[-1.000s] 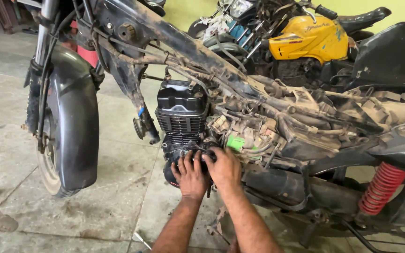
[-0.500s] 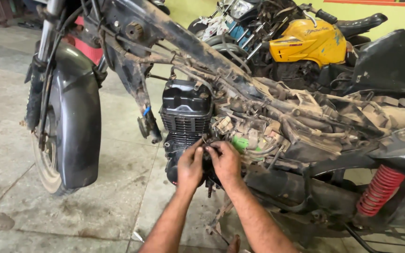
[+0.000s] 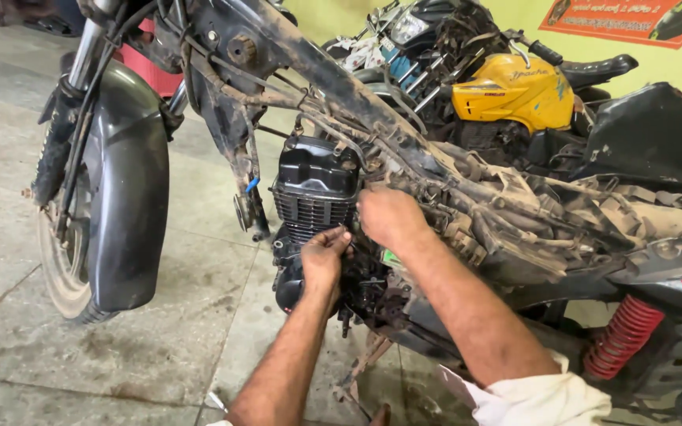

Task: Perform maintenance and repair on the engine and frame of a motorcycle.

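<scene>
Black finned engine (image 3: 315, 189), bolted in mud-caked frame (image 3: 404, 134): heavy, rigid, greasy. Left hand (image 3: 324, 260) pinching small fitting below fins; right hand (image 3: 388, 217) curled behind, grip unclear.

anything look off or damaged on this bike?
Yes. The motorcycle frame is stripped: no tank or seat, and the wiring lies exposed along it, caked in dried mud. The front mudguard looks intact. The left hand and right hand are at the black engine; no spill shows on the floor.

Head view, downward, close on engine (image 3: 315, 185)
</scene>
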